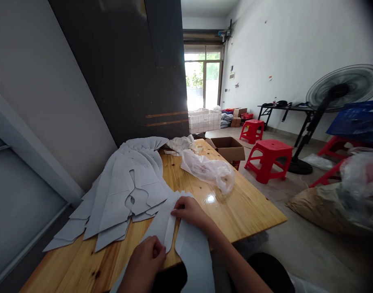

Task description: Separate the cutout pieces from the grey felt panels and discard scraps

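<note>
Sheet cut-out (192, 260), pale grey and long, is hanging from both hands over the near edge of the wooden worktop (238, 211), its material too plain to tell as paper or thin felt. The right hand (189, 213) is pinching its upper part, with the fingers (177, 211) drawn narrowly together on the sheet, while the left hand (145, 264) is closing around a lower strip, its fingers (158, 249) curled in and partly hidden by the hand's own back. Just left of the right hand's fingers, a pile of matching cut-outs (125, 195) is spreading across the worktop and overhanging its left side, with curved notches showing through its upper layers. One piece is in the hands and many are lying in the pile, though how many are handled or remaining cannot be told. Beyond the fingers, a crumpled clear plastic bag (207, 171) is lying on the worktop, and a cardboard box (229, 148) is sitting open at the far corner. Farther right of the fingers, red plastic stools (268, 158) are standing on the tiled floor (296, 244) near a pedestal fan (341, 87), and a white crate (204, 121) is standing ahead, before a bright glass door (203, 77).
</note>
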`<action>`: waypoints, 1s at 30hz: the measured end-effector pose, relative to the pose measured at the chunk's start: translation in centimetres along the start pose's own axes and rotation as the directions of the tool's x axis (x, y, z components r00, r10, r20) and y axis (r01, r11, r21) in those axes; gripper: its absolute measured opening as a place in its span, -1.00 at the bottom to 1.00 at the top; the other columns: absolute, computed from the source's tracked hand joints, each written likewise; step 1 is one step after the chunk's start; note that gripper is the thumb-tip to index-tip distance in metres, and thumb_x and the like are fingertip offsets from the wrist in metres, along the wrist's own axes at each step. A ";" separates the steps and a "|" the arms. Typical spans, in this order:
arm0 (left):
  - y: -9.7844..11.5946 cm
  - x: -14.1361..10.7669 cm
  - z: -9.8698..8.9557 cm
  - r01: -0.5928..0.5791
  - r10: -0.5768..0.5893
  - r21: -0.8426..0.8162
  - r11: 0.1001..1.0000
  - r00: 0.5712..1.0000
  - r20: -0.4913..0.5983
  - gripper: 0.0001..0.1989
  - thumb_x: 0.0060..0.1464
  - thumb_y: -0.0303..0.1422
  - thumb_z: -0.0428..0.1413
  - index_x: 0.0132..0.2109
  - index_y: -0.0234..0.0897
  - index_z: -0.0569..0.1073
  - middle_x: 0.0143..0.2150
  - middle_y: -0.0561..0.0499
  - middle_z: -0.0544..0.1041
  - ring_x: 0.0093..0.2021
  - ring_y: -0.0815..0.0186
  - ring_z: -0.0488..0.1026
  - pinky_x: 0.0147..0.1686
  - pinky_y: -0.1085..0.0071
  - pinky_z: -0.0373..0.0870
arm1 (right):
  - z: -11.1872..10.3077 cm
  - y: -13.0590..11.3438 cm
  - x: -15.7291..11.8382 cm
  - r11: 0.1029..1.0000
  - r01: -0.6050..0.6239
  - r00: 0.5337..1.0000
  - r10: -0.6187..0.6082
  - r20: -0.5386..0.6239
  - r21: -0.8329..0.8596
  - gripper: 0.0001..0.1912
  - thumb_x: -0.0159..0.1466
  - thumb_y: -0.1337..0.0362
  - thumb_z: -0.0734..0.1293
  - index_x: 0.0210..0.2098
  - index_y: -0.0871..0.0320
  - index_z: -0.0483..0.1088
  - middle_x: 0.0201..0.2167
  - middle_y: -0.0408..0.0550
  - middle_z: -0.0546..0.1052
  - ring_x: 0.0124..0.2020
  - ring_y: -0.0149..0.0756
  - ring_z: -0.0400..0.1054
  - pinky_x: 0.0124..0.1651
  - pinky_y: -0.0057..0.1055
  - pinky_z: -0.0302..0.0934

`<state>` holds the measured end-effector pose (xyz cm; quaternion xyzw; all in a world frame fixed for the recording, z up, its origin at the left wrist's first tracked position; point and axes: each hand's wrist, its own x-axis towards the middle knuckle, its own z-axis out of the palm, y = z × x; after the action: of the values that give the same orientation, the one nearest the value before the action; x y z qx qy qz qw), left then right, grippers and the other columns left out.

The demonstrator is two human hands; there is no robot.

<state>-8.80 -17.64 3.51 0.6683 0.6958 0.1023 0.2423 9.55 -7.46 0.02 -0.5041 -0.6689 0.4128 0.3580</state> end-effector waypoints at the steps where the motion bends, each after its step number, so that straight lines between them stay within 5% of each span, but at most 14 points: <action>1: 0.0 0.0 0.0 0.005 -0.005 0.010 1.000 1.000 0.004 -0.74 0.18 -0.41 0.04 -0.48 -0.15 0.26 -0.45 0.06 0.46 -0.33 0.22 0.47 -0.29 0.36 0.25 | 0.0 0.0 0.0 1.000 0.001 1.000 -0.001 0.000 -0.004 -0.89 0.14 0.36 0.55 -0.45 0.12 0.57 -0.38 -0.16 0.58 -0.29 -0.29 0.42 -0.24 -0.42 0.19; 18: 0.7 0.7 -0.7 0.020 -0.023 0.104 0.994 0.999 0.029 -0.69 0.13 -0.45 0.09 -0.54 -0.15 0.23 -0.54 0.13 0.39 -0.39 0.26 0.41 -0.34 0.41 0.14 | 0.5 -0.6 -0.1 0.991 0.012 0.998 -0.021 -0.064 -0.136 -0.88 0.10 0.32 0.62 -0.41 0.11 0.63 -0.18 -0.06 0.59 -0.14 -0.20 0.47 -0.09 -0.36 0.24; 26: -1.5 1.8 0.2 0.000 0.003 0.138 0.990 1.000 -0.019 -0.62 0.09 -0.30 0.16 -0.57 -0.15 0.16 -0.58 0.16 0.32 -0.44 0.27 0.36 -0.38 0.40 0.08 | 0.8 -0.2 -0.1 0.983 0.040 0.995 -0.055 -0.081 -0.178 -0.88 0.10 0.31 0.62 -0.38 0.11 0.65 -0.11 -0.07 0.52 -0.11 -0.21 0.45 -0.03 -0.33 0.26; 30: -1.6 1.5 0.2 -0.018 0.017 0.107 0.994 1.000 0.012 -0.75 0.11 -0.32 0.11 -0.50 -0.16 0.27 -0.53 0.14 0.38 -0.41 0.24 0.42 -0.36 0.41 0.14 | 1.0 0.1 0.0 0.982 0.050 0.994 -0.068 -0.091 -0.184 -0.88 0.10 0.29 0.62 -0.37 0.09 0.65 -0.10 -0.08 0.51 -0.12 -0.22 0.45 -0.04 -0.33 0.26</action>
<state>-10.10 -16.38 2.33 0.6871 0.6929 0.0633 0.2092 8.73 -7.67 -0.49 -0.5338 -0.7003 0.3145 0.3546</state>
